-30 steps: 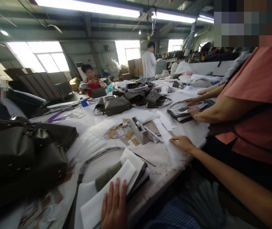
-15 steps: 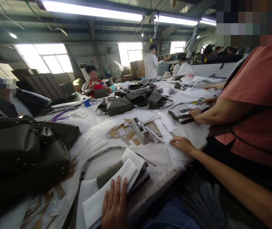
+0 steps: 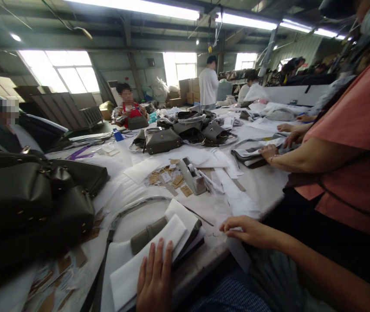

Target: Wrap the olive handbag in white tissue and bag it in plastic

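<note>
My left hand (image 3: 155,273) lies flat, fingers spread, on a folded white foam sheet (image 3: 149,262). Under the sheet is a dark olive bag (image 3: 148,235), partly wrapped, with its strap (image 3: 129,208) looping behind it across the table. My right hand (image 3: 243,230) is over the table's front edge, to the right of the bag, its fingers pinched on a thin whitish strip (image 3: 238,253) that hangs down. A grey tape dispenser (image 3: 193,177) stands beyond the two hands, beside scattered brown tags (image 3: 168,178).
Large dark bags (image 3: 12,195) are piled at the left. More bags (image 3: 163,141) lie mid-table. White sheets (image 3: 237,190) lie right of the dispenser. At the right a person in a coral top (image 3: 350,143) handles another bag (image 3: 251,154). Other people are farther back.
My right hand has come off the white sheets and moved nearer, toward the table's front edge, with the strip in its fingers. My left hand stays on the foam sheet.
</note>
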`<state>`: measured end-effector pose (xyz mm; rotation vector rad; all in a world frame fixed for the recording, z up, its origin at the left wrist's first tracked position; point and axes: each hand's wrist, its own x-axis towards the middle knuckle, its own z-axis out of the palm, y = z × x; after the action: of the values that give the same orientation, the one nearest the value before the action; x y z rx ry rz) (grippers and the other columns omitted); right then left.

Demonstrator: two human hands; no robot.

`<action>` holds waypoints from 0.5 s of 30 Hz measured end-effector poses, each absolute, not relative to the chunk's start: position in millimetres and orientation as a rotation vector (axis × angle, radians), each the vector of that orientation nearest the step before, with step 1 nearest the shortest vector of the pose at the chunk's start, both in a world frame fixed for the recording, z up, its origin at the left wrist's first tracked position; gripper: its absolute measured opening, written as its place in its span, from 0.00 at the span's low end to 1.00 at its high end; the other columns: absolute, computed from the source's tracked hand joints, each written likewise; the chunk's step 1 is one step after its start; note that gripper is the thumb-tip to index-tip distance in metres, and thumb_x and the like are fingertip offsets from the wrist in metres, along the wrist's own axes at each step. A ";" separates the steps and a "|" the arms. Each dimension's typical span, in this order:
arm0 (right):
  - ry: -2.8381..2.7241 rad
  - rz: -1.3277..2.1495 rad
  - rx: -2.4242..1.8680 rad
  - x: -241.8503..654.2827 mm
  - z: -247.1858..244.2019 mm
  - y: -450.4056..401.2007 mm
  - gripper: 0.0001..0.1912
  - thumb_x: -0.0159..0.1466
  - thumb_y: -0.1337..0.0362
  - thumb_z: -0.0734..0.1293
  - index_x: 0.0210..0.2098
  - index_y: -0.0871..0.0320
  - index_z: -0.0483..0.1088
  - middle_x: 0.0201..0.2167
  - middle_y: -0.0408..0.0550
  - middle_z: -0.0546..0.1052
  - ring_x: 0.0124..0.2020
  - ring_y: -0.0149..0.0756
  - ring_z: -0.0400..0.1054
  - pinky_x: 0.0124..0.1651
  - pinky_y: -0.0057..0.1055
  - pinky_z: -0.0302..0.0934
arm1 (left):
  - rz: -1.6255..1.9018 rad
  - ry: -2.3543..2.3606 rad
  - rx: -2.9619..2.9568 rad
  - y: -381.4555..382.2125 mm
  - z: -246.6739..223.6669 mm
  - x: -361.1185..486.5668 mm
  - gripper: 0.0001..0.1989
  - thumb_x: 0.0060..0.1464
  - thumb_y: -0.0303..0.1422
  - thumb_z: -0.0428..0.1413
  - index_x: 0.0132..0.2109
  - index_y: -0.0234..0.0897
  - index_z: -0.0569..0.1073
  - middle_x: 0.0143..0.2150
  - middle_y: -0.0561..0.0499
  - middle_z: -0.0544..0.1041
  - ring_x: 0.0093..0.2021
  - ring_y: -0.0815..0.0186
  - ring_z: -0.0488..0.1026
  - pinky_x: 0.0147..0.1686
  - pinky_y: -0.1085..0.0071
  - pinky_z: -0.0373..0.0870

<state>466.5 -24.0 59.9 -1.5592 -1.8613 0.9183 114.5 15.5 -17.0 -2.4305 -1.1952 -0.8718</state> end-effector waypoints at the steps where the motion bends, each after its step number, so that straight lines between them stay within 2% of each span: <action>1: -1.869 0.935 -1.559 463.5 58.6 -24.7 0.17 0.69 0.51 0.64 0.41 0.54 0.79 0.44 0.48 0.82 0.47 0.43 0.75 0.52 0.36 0.68 | -0.870 -1.191 -2.436 15.4 -16.9 114.2 0.27 0.68 0.31 0.44 0.71 0.42 0.55 0.70 0.48 0.63 0.70 0.58 0.58 0.72 0.62 0.40; 4: -1.840 0.527 -1.725 465.9 43.7 -8.8 0.21 0.72 0.50 0.59 0.50 0.55 0.77 0.52 0.52 0.79 0.55 0.46 0.72 0.60 0.42 0.64 | -0.824 -1.188 -2.424 14.8 -17.1 113.2 0.27 0.67 0.29 0.45 0.71 0.42 0.55 0.70 0.48 0.62 0.71 0.58 0.57 0.72 0.62 0.41; 7: -1.890 0.107 -2.003 466.8 15.3 14.8 0.30 0.70 0.48 0.60 0.62 0.63 0.68 0.63 0.63 0.68 0.66 0.55 0.59 0.68 0.54 0.53 | -0.814 -1.194 -2.406 14.6 -16.9 111.8 0.28 0.66 0.29 0.46 0.71 0.41 0.55 0.70 0.48 0.62 0.71 0.58 0.56 0.72 0.62 0.42; 10: -2.004 0.067 -2.116 449.5 -11.6 17.6 0.42 0.66 0.43 0.64 0.66 0.71 0.61 0.67 0.70 0.58 0.70 0.61 0.50 0.70 0.59 0.47 | -0.851 -1.208 -2.388 15.3 -13.4 108.5 0.29 0.66 0.29 0.48 0.71 0.40 0.55 0.70 0.47 0.63 0.71 0.58 0.56 0.72 0.62 0.43; 15: -2.329 0.229 -1.772 399.3 -21.5 -8.4 0.44 0.65 0.43 0.65 0.70 0.66 0.54 0.71 0.65 0.53 0.72 0.55 0.42 0.72 0.55 0.43 | -0.963 -1.293 -2.353 16.6 -1.2 99.9 0.31 0.64 0.29 0.50 0.72 0.38 0.53 0.70 0.46 0.63 0.71 0.58 0.56 0.70 0.62 0.50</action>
<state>399.3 -8.4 -21.5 -1.7720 -2.3285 0.2286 99.9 16.6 -1.2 -2.3526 -1.2934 -0.9628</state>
